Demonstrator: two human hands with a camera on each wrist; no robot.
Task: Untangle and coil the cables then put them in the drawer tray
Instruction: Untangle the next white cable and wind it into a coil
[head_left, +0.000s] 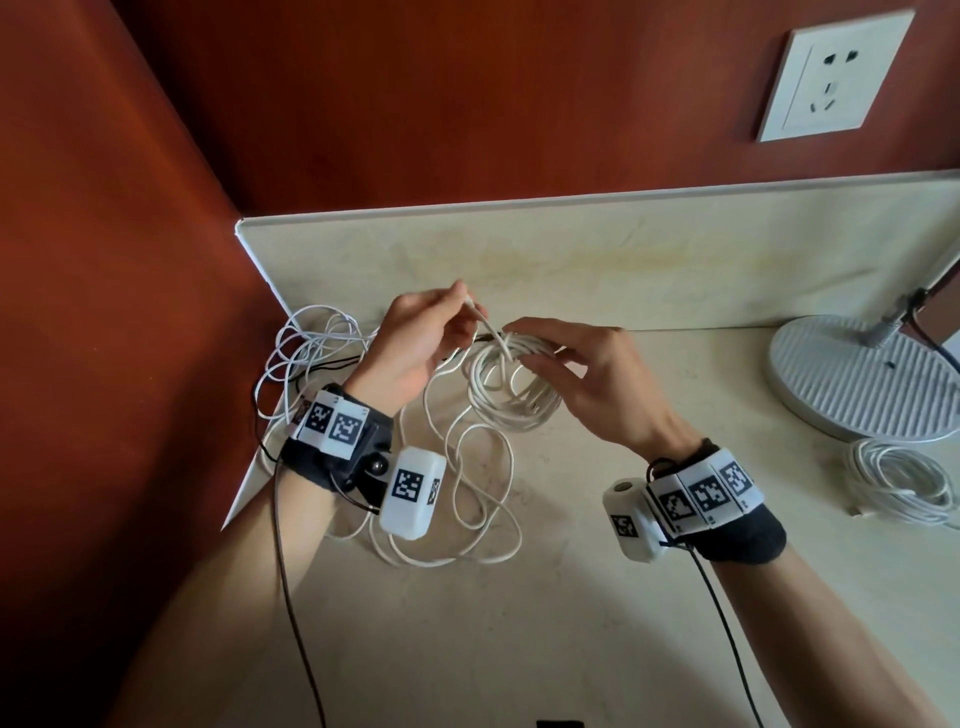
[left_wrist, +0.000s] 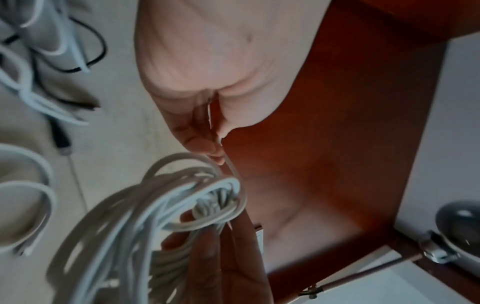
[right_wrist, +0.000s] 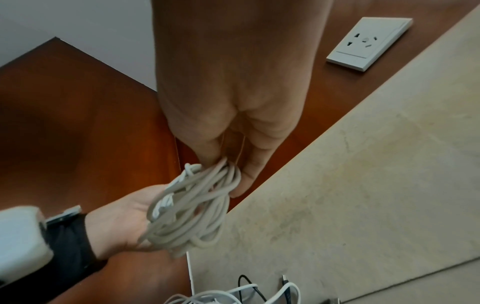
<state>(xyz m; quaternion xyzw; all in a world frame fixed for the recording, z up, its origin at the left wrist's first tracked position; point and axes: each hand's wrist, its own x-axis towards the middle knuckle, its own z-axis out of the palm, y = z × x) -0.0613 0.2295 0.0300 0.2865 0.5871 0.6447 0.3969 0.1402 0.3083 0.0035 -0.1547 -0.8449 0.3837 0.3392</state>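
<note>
Left hand: the left hand (head_left: 415, 345) is raised over the surface (head_left: 571, 597); its grip pinches the free end of the white cable between thumb and fingers.
Right hand: the right hand (head_left: 587, 379) has its fingers curled round the coil (head_left: 511, 384), and the grip holds the loops together.
Coil: the white bundle hangs in the air between both hands, above the surface and near the back wall.
Loose cables: more white cable (head_left: 467, 499) lies in open loops on the surface below the hands, and a tangle of white and thin black cable (head_left: 306, 353) lies at the left corner.
Second coil: a finished white bundle (head_left: 898, 483) lies on the surface at the right, just beside the round lamp base (head_left: 857, 384).
Wall: a white socket (head_left: 836, 78) sits on the red-brown wall.
</note>
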